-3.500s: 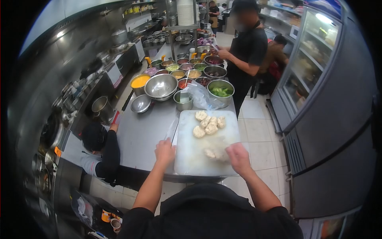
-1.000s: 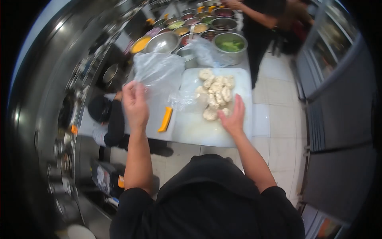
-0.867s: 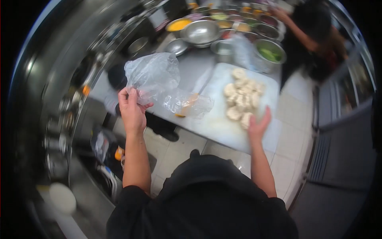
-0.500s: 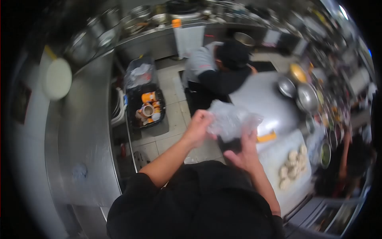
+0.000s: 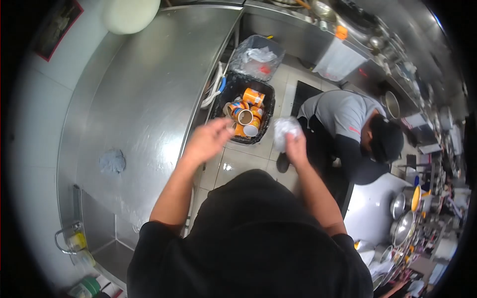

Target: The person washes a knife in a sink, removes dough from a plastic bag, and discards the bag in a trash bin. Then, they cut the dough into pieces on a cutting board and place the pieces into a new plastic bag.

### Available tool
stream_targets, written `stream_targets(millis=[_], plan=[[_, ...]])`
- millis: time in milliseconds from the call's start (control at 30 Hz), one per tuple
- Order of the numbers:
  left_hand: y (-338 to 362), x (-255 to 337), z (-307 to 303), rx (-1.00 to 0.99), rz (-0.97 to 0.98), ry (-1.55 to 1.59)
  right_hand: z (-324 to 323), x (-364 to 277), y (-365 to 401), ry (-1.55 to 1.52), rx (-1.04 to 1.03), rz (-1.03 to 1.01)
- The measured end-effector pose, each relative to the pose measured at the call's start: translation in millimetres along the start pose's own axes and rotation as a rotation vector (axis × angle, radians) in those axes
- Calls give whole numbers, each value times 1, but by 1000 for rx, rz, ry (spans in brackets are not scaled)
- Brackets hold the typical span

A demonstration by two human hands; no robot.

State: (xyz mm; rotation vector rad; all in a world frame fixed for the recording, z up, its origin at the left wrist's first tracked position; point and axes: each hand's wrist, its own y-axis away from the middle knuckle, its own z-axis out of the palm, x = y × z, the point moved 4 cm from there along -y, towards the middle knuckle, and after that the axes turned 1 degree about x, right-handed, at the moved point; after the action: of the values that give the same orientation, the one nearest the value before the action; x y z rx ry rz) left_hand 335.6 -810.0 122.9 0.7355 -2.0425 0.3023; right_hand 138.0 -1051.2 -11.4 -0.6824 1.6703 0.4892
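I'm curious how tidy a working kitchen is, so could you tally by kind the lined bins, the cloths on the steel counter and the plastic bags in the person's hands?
Black-lined bin: 1
Clear-lined bin: 1
Crumpled cloth on the steel counter: 1
Crumpled plastic bag in the right hand: 1
Total: 4

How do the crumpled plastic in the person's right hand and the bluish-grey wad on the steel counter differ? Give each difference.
The crumpled plastic is whitish and see-through; the bluish-grey wad is darker. The plastic is held up in the right hand, while the wad lies on the steel counter. Both are bunched up.
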Motion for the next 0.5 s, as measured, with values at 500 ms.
stream_targets(millis=[500], plan=[[-236,-84,-29,-114,-630,-781,37,13,-393,125,338,-176]])
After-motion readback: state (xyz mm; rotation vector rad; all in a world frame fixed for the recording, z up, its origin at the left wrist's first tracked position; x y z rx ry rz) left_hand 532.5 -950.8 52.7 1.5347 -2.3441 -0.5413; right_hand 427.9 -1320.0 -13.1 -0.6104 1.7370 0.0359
